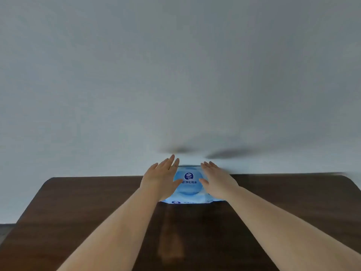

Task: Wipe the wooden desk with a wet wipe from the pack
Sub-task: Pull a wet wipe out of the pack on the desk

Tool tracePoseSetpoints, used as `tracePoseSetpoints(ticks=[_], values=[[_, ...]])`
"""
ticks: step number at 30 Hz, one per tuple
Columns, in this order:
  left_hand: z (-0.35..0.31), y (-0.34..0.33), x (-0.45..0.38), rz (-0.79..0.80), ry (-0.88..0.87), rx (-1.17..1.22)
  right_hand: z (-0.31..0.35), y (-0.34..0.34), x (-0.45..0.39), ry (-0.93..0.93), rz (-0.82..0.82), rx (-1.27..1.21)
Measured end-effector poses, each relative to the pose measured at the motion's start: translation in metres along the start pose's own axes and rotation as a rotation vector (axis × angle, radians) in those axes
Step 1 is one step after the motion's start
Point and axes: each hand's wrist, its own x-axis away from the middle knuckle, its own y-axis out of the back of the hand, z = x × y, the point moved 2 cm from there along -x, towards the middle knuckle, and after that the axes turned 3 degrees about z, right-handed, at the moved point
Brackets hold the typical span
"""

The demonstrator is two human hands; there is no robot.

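Note:
A light blue pack of wet wipes point(189, 184) lies at the far middle of the dark wooden desk point(78, 208), close to the wall. My left hand point(162, 178) reaches over the pack's left side with its fingers stretched flat and apart. My right hand point(216, 180) is over the pack's right side, also flat with spread fingers. Both hands cover the pack's ends; whether they touch it I cannot tell. No wipe is out of the pack.
A plain pale wall point(175, 75) rises right behind the desk's far edge. The desk's far corners are rounded. A strip of floor point(5, 229) shows at the left.

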Motion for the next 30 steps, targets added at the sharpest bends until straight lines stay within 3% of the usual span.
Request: tracePoseSetpoints(ticks=[5, 15, 23, 27, 30], values=[[0.004, -0.034, -0.023, 0.084, -0.025, 0.011, -0.014, -0.03, -0.015, -0.047, 0.109, -0.02], [0.006, -0.052, -0.037, 0.057, -0.032, 0.1, -0.029, -0.041, -0.016, 0.031, 0.1, -0.113], [-0.001, -0.049, -0.047, 0.058, -0.11, -0.093, -0.029, -0.043, -0.017, 0.026, 0.088, -0.104], [-0.003, -0.05, -0.043, 0.069, -0.1, -0.037, -0.029, -0.042, -0.017, 0.027, 0.083, -0.108], [-0.004, -0.04, -0.045, -0.114, 0.033, 0.158, -0.031, -0.044, -0.017, 0.02, 0.08, -0.099]])
